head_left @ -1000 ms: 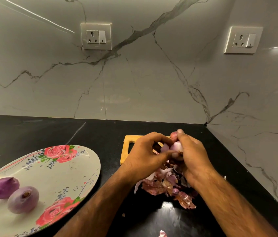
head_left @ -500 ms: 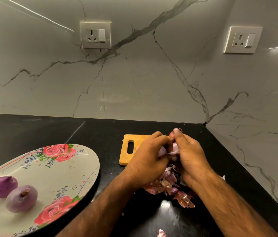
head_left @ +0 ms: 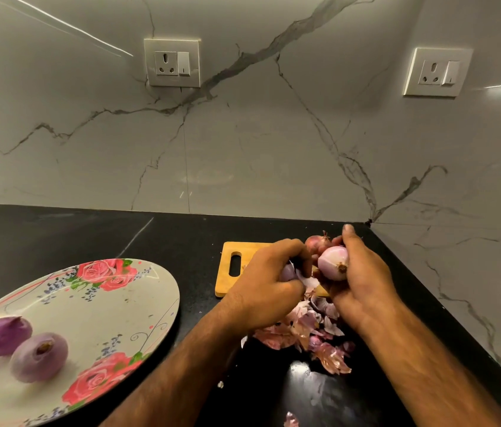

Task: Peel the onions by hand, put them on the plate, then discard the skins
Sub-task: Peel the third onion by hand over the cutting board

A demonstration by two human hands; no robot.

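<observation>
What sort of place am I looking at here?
Most likely a home kitchen: black countertop against a marble-look wall with socket plates, a wooden cutting board, and peeled onions on a floral plate.

A home kitchen corner; black stone counter (head_left: 89, 235) meets marble-veined wall tiles (head_left: 243, 143); two switched sockets (head_left: 172, 63) on the far wall; wooden chopping board (head_left: 227, 274) near the right.
</observation>
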